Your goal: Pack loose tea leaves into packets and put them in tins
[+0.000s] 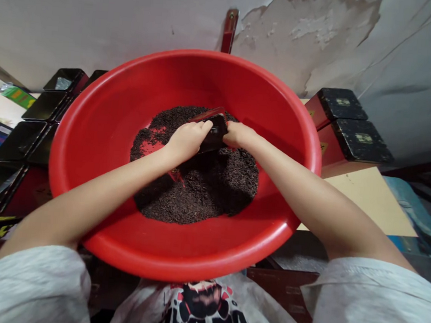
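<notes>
Basin: a red basin [91,120] sits straight ahead of the person, its near rim over their shirt.
Leaves: dark loose leaves [205,191] heaped across the basin's floor, middle to near side, with bare red patches toward the left edge.
Left hand: left hand [187,140] at the heap's far part, fingers curled together over a small dark tin [215,131].
Right hand: right hand [239,133] gripping the tin's other side, fingers closed on it.
Tin: held between both hands, just above the leaves.
Left side: open black boxes [33,125] in rows.
Right side: red boxes with black lids [350,128] beyond the basin's far right rim.
</notes>
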Tool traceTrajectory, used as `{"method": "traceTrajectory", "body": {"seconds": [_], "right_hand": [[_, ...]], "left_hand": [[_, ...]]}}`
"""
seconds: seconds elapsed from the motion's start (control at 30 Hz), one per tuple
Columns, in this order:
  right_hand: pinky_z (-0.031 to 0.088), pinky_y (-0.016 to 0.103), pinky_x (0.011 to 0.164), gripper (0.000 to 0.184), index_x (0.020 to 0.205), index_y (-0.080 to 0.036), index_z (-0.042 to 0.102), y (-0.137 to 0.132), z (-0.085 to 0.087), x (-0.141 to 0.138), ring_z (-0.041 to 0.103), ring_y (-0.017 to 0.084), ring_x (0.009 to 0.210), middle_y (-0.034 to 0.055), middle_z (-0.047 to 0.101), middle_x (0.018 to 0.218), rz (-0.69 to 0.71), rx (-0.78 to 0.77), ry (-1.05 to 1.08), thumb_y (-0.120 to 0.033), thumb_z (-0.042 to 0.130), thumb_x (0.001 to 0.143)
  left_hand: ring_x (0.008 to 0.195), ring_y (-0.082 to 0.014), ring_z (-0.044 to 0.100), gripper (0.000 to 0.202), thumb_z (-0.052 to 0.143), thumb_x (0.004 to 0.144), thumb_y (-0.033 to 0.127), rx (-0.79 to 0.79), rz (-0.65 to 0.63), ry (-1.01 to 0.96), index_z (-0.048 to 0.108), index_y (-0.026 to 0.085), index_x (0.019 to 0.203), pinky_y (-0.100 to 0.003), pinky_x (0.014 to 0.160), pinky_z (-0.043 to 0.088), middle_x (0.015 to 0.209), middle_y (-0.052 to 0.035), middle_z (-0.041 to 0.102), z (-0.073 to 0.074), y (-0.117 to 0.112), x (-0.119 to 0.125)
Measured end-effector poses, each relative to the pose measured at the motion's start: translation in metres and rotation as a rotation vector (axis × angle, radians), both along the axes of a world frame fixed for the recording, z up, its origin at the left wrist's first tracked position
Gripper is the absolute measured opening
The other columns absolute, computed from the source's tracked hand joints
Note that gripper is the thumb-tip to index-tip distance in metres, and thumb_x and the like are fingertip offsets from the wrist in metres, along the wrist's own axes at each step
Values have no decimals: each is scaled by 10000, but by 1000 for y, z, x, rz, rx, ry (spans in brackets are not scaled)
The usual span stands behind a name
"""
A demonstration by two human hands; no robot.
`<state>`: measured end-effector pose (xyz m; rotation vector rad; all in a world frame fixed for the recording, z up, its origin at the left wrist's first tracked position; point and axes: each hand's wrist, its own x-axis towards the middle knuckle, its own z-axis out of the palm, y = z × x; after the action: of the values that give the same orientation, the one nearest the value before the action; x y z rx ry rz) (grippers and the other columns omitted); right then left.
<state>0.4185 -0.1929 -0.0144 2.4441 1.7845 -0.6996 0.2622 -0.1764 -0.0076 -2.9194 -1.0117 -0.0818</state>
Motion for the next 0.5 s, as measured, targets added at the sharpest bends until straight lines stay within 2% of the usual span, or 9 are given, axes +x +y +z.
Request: {"method": "traceTrajectory", "body": {"seconds": [0.07, 0.13, 0.23, 0.3, 0.37, 0.43, 0.5], "right_hand": [[473, 295, 646, 373, 1074, -115, 610, 0, 1, 0, 645, 194, 668, 110, 690, 788, 12, 1, 22, -201, 498, 730], [482, 318, 694, 362, 1080, -112, 618, 0, 2, -2, 655, 222, 788, 150, 684, 923, -5, 61, -16, -219, 481, 762], [481, 370, 797, 383, 1134, -82, 601, 1, 7, -4, 614, 276, 1002, 196, 624, 1116, -90, 155, -99, -181, 444, 798], [479, 401, 823, 373, 1118, -64, 608, 0, 13, -4, 606, 293, 1022, 198, 624, 1110, -134, 234, -117, -148, 408, 814], [475, 426, 838, 356, 1079, -56, 621, -1, 19, -1, 606, 302, 1018, 192, 634, 1079, -173, 327, -109, -150, 393, 823], [468, 436, 854, 336, 1042, -58, 627, -2, 23, 4, 599, 304, 1028, 185, 637, 1056, -220, 386, -93, -166, 394, 827], [468, 424, 857, 313, 1008, -66, 630, -3, 26, 8, 597, 297, 1028, 177, 637, 1033, -242, 405, -72, -174, 404, 821]], "left_hand": [[960, -227, 621, 406, 382, 780, 21, -44, 87, -143, 497, 119, 1157, -318, 822, 494, 1043, -104, 642, 16, -14, -17], [922, -208, 626, 395, 414, 780, 48, -67, 240, -326, 497, 165, 1148, -310, 805, 502, 1000, -59, 647, 29, -24, -39], [964, -185, 599, 327, 446, 807, 100, -46, 509, -654, 493, 174, 1122, -311, 884, 485, 1026, -44, 625, 31, -21, -74], [1026, -172, 571, 292, 461, 813, 107, -102, 697, -866, 495, 140, 1102, -294, 942, 460, 1099, -69, 600, 22, -6, -94], [1023, -156, 581, 309, 443, 787, 40, -266, 942, -1038, 506, 120, 1079, -269, 928, 468, 1110, -78, 600, 6, 13, -105], [926, -165, 627, 309, 410, 739, -35, -480, 1143, -1067, 550, 109, 974, -281, 845, 511, 1011, -80, 632, -12, 31, -109], [796, -190, 655, 250, 406, 730, -40, -618, 1234, -1018, 580, 106, 835, -312, 748, 539, 853, -82, 648, -30, 40, -106]]}}
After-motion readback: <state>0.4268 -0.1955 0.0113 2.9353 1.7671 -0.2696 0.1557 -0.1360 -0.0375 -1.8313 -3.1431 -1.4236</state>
